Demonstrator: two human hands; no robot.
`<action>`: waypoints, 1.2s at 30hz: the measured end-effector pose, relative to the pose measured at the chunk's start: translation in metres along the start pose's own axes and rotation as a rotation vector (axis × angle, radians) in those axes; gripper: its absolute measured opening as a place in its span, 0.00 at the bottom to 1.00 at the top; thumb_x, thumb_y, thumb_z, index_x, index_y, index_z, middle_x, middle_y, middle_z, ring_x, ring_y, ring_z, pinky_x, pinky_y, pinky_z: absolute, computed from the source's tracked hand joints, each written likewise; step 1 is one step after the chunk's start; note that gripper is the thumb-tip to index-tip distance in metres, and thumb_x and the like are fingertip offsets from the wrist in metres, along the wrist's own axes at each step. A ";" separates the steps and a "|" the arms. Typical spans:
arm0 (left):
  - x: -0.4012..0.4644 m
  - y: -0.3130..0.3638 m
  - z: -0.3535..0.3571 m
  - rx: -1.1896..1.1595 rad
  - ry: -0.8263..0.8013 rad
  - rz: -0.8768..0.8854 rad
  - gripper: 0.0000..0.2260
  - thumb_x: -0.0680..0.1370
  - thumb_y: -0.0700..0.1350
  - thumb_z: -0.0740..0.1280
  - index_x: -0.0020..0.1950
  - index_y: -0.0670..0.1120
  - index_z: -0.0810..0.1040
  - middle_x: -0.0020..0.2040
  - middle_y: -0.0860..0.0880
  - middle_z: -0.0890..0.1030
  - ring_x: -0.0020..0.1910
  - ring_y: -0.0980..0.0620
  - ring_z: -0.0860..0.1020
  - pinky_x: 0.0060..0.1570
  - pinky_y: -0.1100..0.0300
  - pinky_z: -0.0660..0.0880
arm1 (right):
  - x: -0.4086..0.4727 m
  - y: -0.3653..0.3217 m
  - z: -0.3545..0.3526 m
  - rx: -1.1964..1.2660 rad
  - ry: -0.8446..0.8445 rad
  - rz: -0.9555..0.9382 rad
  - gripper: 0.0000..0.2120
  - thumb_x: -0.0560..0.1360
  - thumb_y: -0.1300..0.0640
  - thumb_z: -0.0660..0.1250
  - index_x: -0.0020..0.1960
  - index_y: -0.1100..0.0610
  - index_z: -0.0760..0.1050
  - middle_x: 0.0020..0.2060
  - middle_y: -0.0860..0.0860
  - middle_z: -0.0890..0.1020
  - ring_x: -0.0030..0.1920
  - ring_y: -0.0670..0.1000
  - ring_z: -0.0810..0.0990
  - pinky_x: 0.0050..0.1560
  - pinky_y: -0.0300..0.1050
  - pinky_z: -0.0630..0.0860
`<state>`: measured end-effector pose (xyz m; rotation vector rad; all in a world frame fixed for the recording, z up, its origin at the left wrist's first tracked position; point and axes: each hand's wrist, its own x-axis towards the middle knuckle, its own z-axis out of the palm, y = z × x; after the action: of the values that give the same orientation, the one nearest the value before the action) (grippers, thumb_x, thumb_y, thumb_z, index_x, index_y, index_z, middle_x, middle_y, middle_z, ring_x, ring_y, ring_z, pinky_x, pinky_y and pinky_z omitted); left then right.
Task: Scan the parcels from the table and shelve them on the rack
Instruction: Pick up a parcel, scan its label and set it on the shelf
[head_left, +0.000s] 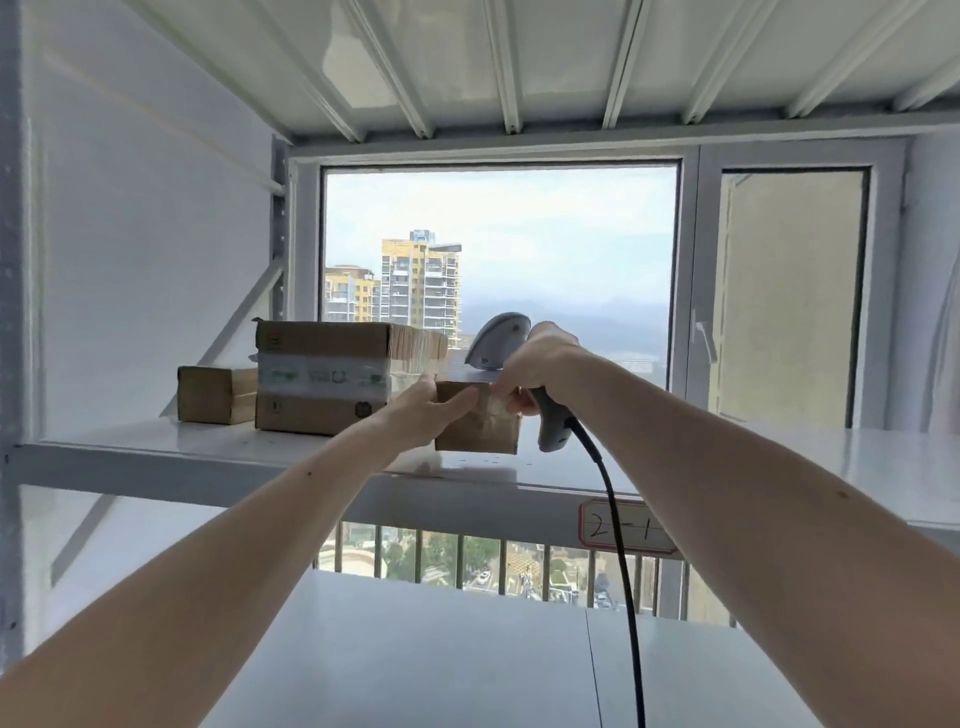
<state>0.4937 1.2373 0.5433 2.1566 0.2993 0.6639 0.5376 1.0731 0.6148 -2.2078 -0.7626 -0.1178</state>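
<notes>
The left hand (426, 410) gripped the left end of a small parcel (480, 423), thumb across its near face and fingers going behind it. The right hand (540, 364) was closed round the handle of a grey scanner (498, 340), while its lower fingertips (511, 402) also touched the parcel's upper right edge. So both hands were occupied: one on the box, the other on the scanner and steadying the box as well.

The small parcel sat on, or just above, the rack shelf (156, 447), near its front edge; whether its base was fully down could not be told. It was a brown carton wrapped in glossy clear tape. Judged from its size and the easy one-handed hold, it was probably light and stiff, though the tape would likely make the faces slippery. The two short ends seemed the best places to take hold, gripping across corners rather than the taped flat.

Just to its left stood a larger taped carton (322, 376), and beyond that a small brown box (215, 394), both further back on the same shelf. The scanner's black cable (623, 571) hung down past a handwritten shelf label (623, 525). Behind the rack was a window (498, 249).
</notes>
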 end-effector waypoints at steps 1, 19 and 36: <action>0.003 -0.003 0.000 -0.004 -0.006 0.012 0.23 0.80 0.55 0.67 0.69 0.43 0.68 0.59 0.41 0.80 0.60 0.42 0.78 0.60 0.47 0.77 | 0.003 0.000 0.002 -0.016 -0.022 0.011 0.11 0.69 0.67 0.76 0.34 0.63 0.75 0.29 0.56 0.82 0.30 0.50 0.81 0.40 0.41 0.83; 0.044 -0.036 -0.019 -0.170 -0.060 -0.028 0.11 0.78 0.46 0.72 0.59 0.49 0.77 0.56 0.43 0.84 0.59 0.43 0.81 0.64 0.43 0.76 | 0.046 -0.017 0.036 -0.063 -0.027 0.109 0.13 0.70 0.66 0.74 0.33 0.61 0.71 0.16 0.51 0.73 0.13 0.46 0.69 0.14 0.30 0.63; 0.034 -0.026 -0.011 0.242 -0.027 -0.101 0.28 0.83 0.57 0.61 0.74 0.39 0.61 0.59 0.44 0.73 0.55 0.46 0.72 0.51 0.56 0.70 | 0.062 -0.007 0.048 0.063 0.081 0.121 0.11 0.69 0.60 0.79 0.40 0.61 0.77 0.27 0.54 0.82 0.37 0.52 0.87 0.48 0.49 0.85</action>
<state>0.5162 1.2751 0.5408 2.3596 0.4924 0.5643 0.5764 1.1406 0.6061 -2.1694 -0.5794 -0.1207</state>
